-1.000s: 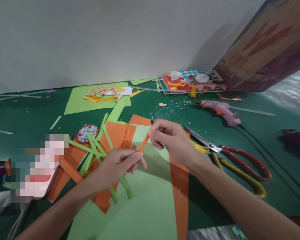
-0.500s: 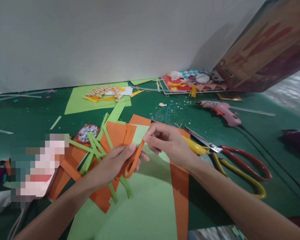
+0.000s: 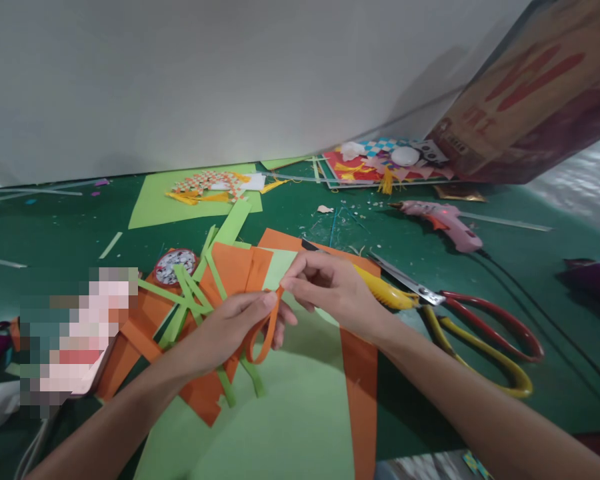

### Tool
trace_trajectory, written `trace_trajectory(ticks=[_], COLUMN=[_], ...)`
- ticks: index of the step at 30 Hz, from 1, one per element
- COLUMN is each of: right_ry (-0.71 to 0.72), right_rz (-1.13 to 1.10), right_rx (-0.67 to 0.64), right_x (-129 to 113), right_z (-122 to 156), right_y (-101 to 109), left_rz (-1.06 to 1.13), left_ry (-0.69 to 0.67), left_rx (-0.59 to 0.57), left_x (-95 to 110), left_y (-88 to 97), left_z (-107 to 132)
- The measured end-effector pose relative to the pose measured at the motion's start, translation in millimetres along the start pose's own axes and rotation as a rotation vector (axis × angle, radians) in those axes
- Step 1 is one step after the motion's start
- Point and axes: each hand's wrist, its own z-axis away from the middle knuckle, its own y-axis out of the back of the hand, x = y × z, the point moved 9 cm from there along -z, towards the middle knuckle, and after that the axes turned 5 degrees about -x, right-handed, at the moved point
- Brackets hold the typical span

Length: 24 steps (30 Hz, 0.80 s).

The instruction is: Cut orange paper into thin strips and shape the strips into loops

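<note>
Between my hands is an orange paper strip [image 3: 266, 345] bent into a loop that hangs below my fingers. My left hand [image 3: 247, 319] pinches it between thumb and fingers, the other fingers curled behind. With thumb and forefinger, my right hand [image 3: 323, 283] grips the strip's upper end close to the left thumb. Beneath both hands lies a light green paper sheet [image 3: 260, 427], over a larger orange sheet [image 3: 361, 393]. Several narrow green paper strips [image 3: 193, 300] and orange paper pieces [image 3: 233, 267] lie loosely around my left hand.
Right of my hand lie scissors [image 3: 433, 297] with red and yellow handles. A pink glue gun [image 3: 445, 223] rests farther back, its cord trailing right. A woven paper craft [image 3: 207, 187] sits on green paper near the wall. A round speckled item [image 3: 175, 267] lies left; a paper bag [image 3: 530, 100] stands back right.
My right hand has shifted slightly left and down, nearer my left thumb. The orange strip's loop has turned and hangs a little lower.
</note>
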Motion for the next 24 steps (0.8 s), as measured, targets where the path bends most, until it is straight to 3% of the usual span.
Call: trace_trajectory(ticks=[24], right_ry=[-0.047], right_rz=[0.012], right_rx=[-0.046], right_x=[5.8], right_z=[0.1], right_y=[-5.7], left_rz=[0.019], left_ry=[-0.035], left_rx=[0.033], left_x=[5.5], left_y=[2.3], left_z=[-2.1])
